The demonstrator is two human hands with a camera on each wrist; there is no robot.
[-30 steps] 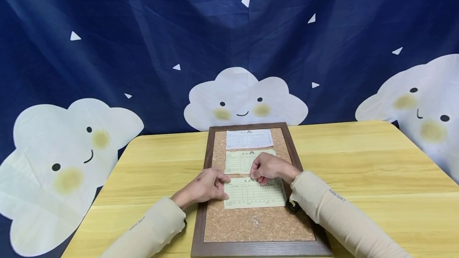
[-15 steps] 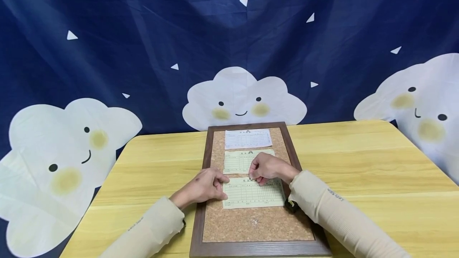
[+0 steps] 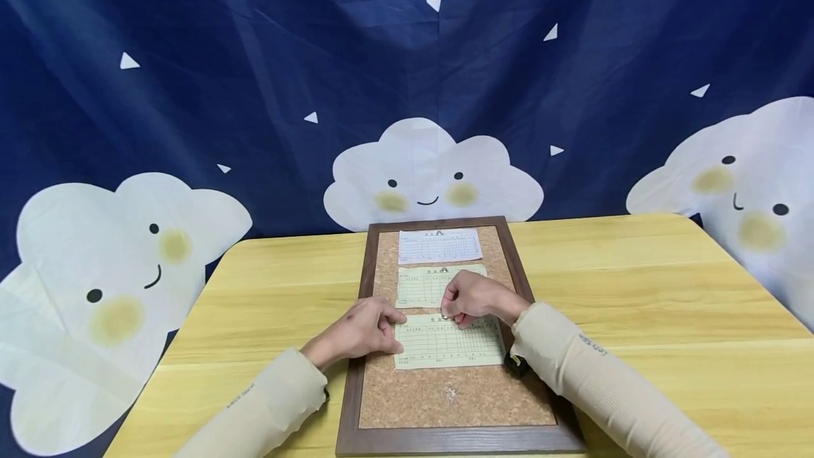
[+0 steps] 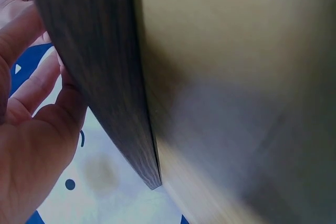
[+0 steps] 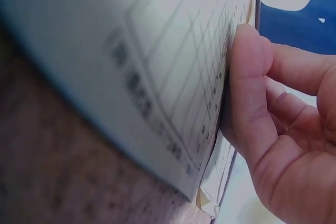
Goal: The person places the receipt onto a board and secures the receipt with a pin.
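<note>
A cork board (image 3: 407, 401) with a dark brown frame lies on the table, bearing three printed paper slips. My left hand (image 3: 361, 329) rests its thumb and fingertips on the left edge of the lowest, pale green slip (image 3: 439, 348). At that slip's top edge my right hand (image 3: 480, 297) pinches a small pushpin, mostly hidden by the fingertips. The right hand (image 5: 283, 124) also appears in the right wrist view, thumb and finger together against the slip. Above lie a second green slip (image 3: 416, 290), partly covered, and a white slip (image 3: 439, 249), each with a small pin at its top.
The yellow wood-grain table (image 3: 642, 316) extends on both sides of the board. A dark blue curtain (image 3: 280, 55) with white smiling clouds hangs behind. In the left wrist view the board's brown frame (image 4: 100, 61) stands beside the left hand (image 4: 37, 114).
Both hands keep their places on the lowest slip. Only a slight shift of the head view shows.
</note>
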